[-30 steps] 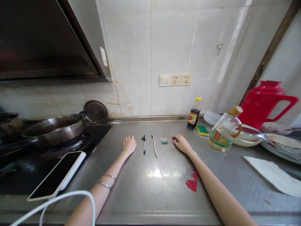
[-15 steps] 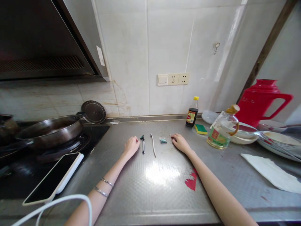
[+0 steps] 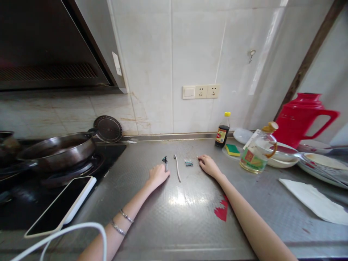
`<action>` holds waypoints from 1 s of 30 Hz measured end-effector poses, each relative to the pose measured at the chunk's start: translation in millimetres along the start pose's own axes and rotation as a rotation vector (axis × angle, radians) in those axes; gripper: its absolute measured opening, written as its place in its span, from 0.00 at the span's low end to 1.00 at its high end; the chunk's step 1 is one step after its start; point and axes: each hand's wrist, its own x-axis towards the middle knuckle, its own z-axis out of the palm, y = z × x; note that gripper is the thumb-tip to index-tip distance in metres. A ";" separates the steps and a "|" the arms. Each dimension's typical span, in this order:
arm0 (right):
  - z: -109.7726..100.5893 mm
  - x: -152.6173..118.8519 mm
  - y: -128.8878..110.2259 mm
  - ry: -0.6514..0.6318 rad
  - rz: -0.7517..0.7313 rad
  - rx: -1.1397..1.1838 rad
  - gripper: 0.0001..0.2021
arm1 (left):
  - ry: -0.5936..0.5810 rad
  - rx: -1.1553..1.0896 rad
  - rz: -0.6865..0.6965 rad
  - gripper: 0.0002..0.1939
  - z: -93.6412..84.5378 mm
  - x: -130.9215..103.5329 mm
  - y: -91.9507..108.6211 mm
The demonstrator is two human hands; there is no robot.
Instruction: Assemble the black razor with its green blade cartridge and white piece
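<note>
A razor (image 3: 165, 160) with a dark head lies on the steel counter, its handle end covered by my left hand (image 3: 158, 175). The fingers of that hand are closed round the handle. To the right is a thin white toothbrush (image 3: 177, 169), lying lengthwise and touched by neither hand. Small green cartridges in a clear pack (image 3: 188, 164) lie between the toothbrush and my right hand (image 3: 208, 165). My right hand rests on the counter with bent fingers; whether anything is under its fingertips is too small to tell.
On the left are a phone (image 3: 61, 206), a white cable (image 3: 81, 226) and a pan (image 3: 59, 149) on the stove. To the right stand a sauce bottle (image 3: 222, 133), a sponge (image 3: 232, 150), an oil jug (image 3: 253, 156), a red thermos (image 3: 293, 119) and dishes (image 3: 282, 161).
My left hand has moved right and nearer to me, from beside the razor onto its handle, and has closed on it. My right hand has stayed in place.
</note>
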 end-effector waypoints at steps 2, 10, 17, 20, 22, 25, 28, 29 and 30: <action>0.3 0.1 0.8 -0.001 0.001 0.002 0.16 | 0.003 -0.012 0.000 0.13 0.4 1.4 -1.6; -0.2 1.0 -2.5 0.009 0.017 0.023 0.16 | 0.151 -0.156 -0.002 0.15 -6.2 5.5 -1.8; -8.5 13.8 -50.3 0.207 0.032 0.250 0.16 | 0.341 -0.544 0.121 0.18 -5.3 7.5 3.6; -8.3 24.1 -88.4 0.166 0.154 0.595 0.13 | 0.359 -0.741 0.164 0.18 -4.6 6.2 6.5; -5.8 30.2 -115.1 0.046 0.252 0.866 0.12 | 0.341 -0.839 0.177 0.17 -4.3 5.5 8.7; -1.1 36.3 -148.2 -0.117 0.490 1.286 0.13 | 0.293 -0.926 0.196 0.17 -3.6 5.5 11.5; 1.9 38.6 -166.4 -0.169 0.590 1.571 0.14 | 0.253 -0.974 0.202 0.17 -2.1 6.3 12.0; 2.5 38.9 -169.2 -0.169 0.591 1.634 0.14 | 0.241 -0.981 0.209 0.16 -1.5 6.4 11.7; 3.0 39.0 -170.8 -0.161 0.587 1.677 0.14 | 0.230 -0.985 0.224 0.16 -1.0 6.4 11.3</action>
